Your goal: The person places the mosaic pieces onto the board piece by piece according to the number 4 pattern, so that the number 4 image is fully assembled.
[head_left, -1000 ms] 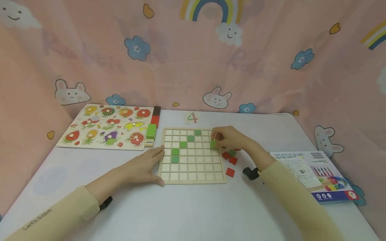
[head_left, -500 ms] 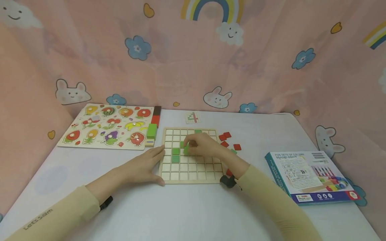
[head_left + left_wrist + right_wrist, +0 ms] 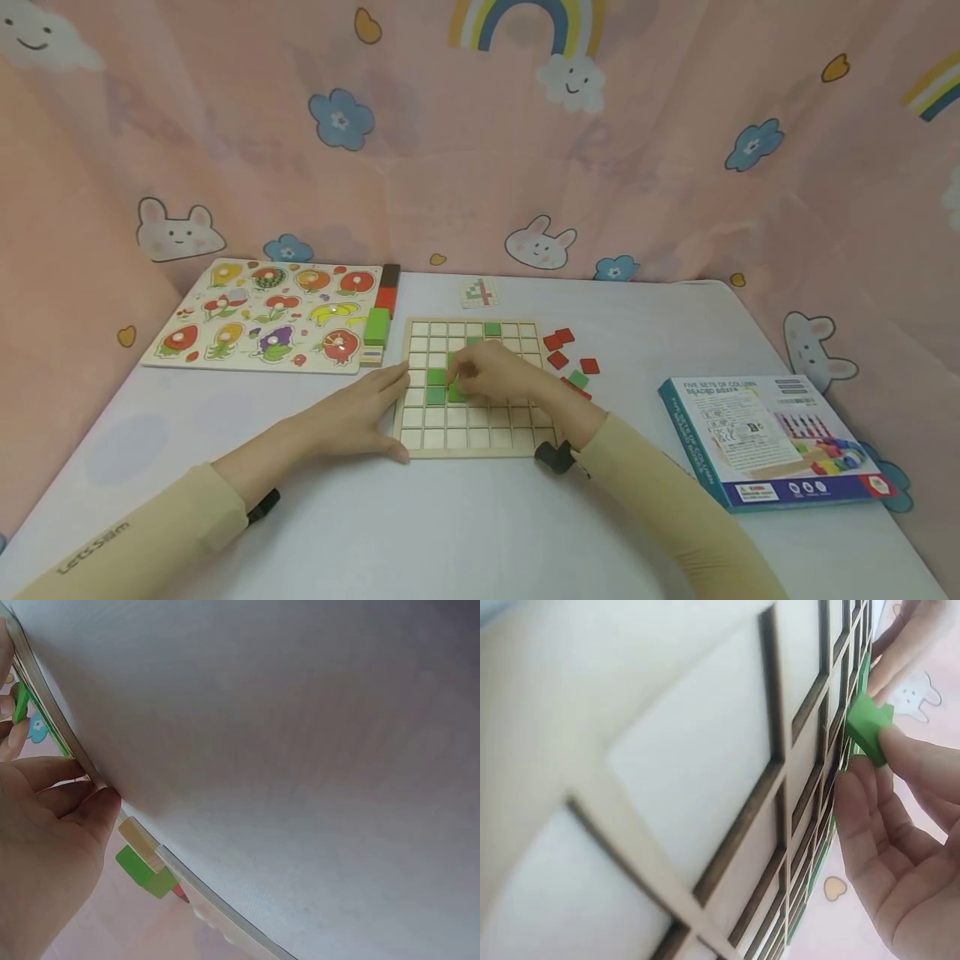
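Observation:
A wooden grid board with square cells lies in the middle of the table. My right hand is over it, pinching a green square tile between thumb and fingers. In the right wrist view that tile is tilted at the board's surface. Green tiles sit in cells towards the left and the top, some partly behind my right hand. My left hand rests against the board's left edge, thumb near the front corner and fingers higher up; its fingertips touch the edge in the left wrist view.
Loose red tiles and a green tile lie right of the board. A small pattern card is behind it. At back left are a fruit puzzle board and stacked blocks. A box lies at right.
My right hand has moved left from the board's right edge with the green tile, then slightly down and left to beside the lower green tiles. My left hand has stayed put.

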The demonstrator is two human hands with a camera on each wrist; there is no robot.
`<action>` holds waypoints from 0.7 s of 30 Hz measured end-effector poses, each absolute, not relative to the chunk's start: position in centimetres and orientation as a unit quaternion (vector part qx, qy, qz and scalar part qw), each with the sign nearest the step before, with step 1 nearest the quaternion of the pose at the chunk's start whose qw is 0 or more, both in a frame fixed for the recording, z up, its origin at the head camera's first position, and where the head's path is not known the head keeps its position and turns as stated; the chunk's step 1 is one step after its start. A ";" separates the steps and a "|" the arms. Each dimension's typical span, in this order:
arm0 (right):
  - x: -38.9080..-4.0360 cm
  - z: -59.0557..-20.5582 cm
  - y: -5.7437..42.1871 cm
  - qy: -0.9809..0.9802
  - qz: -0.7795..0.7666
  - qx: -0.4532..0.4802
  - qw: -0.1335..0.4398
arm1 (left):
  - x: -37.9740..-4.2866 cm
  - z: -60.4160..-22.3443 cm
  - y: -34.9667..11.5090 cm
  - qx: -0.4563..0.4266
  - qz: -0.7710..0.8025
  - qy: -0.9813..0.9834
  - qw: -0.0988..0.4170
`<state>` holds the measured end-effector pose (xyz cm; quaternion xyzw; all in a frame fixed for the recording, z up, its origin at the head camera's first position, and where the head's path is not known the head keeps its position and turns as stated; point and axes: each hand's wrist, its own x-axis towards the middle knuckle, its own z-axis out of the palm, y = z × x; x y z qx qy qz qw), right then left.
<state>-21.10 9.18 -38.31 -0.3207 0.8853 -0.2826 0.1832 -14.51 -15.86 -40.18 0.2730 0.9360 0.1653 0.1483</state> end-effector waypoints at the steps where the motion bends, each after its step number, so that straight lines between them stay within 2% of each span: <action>1: -21.0 -38.3 9.1 0.886 -0.282 -0.318 0.185 | -14.5 -40.2 -15.9 0.273 0.165 0.936 0.148; 9: -20.8 -38.5 8.8 0.898 -0.278 -0.288 0.183 | -14.4 -40.3 -16.0 0.274 0.166 0.936 0.146; 21: -20.8 -38.7 8.8 0.904 -0.253 -0.299 0.173 | -14.3 -40.2 -16.0 0.270 0.167 0.936 0.150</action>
